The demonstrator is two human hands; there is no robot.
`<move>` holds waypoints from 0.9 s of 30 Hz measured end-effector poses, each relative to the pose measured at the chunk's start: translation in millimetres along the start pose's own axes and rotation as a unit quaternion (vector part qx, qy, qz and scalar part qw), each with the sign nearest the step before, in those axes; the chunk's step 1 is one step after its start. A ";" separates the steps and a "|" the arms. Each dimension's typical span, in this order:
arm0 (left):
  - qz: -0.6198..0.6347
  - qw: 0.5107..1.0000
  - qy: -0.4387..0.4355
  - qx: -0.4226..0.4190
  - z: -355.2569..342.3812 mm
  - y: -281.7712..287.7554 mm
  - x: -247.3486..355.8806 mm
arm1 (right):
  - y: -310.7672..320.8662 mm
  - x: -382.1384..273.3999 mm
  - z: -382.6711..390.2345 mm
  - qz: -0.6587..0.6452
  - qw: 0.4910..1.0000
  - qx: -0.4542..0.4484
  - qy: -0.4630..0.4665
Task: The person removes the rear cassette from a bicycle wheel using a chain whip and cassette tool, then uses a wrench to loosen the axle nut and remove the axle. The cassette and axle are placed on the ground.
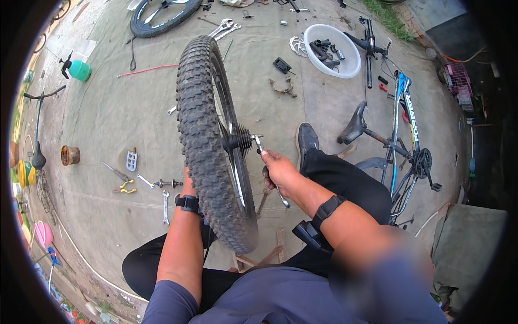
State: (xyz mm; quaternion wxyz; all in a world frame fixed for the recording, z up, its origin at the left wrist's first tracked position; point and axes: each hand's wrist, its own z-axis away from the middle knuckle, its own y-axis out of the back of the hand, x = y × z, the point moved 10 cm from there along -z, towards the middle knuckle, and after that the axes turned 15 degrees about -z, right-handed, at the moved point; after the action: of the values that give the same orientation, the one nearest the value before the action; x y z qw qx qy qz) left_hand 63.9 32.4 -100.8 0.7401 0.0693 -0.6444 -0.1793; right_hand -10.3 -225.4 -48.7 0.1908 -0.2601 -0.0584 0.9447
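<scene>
The upright wheel (pixel 200 124) is mostly hiding the left hand (pixel 188 183), grip unclear; the right hand (pixel 279 170) is clutching a wrench (pixel 283 200) slanting bodyward; a tub (pixel 348 44) is holding dark parts (pixel 318 52).

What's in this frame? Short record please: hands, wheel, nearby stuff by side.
right_hand: right hand closed around a wrench, its head at the axle
left_hand: left hand mostly hidden behind the tyre; grip unclear
wheel: upright, cassette on its right side
floor_left: two spanners, pedal
ahead: white tub holding dark parts
right: blue-and-black bike frame, saddle
</scene>
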 end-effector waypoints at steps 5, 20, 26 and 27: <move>0.070 0.997 0.019 -0.008 -4.2 -8.8 16.8 | 0.7 -2.4 -3.8 -0.010 1.000 -0.009 0.004; 0.105 0.983 0.148 0.004 5.1 -16.6 42.3 | -5.3 -14.7 -16.4 -0.072 0.997 -0.018 0.004; -0.204 0.977 -0.015 0.064 2.9 -4.8 24.0 | -14.4 -26.8 -27.6 -0.102 0.995 -0.017 -0.002; -0.238 0.968 -0.024 0.077 3.8 -2.9 30.1 | -11.7 -28.6 -30.6 -0.099 0.995 -0.007 0.006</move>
State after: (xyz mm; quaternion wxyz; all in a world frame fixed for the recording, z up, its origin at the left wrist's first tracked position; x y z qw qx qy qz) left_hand 62.9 19.5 -73.1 0.6530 0.2730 -0.6387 -0.3020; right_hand 31.9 -225.5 -59.1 0.2818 -0.2601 -0.0896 0.9192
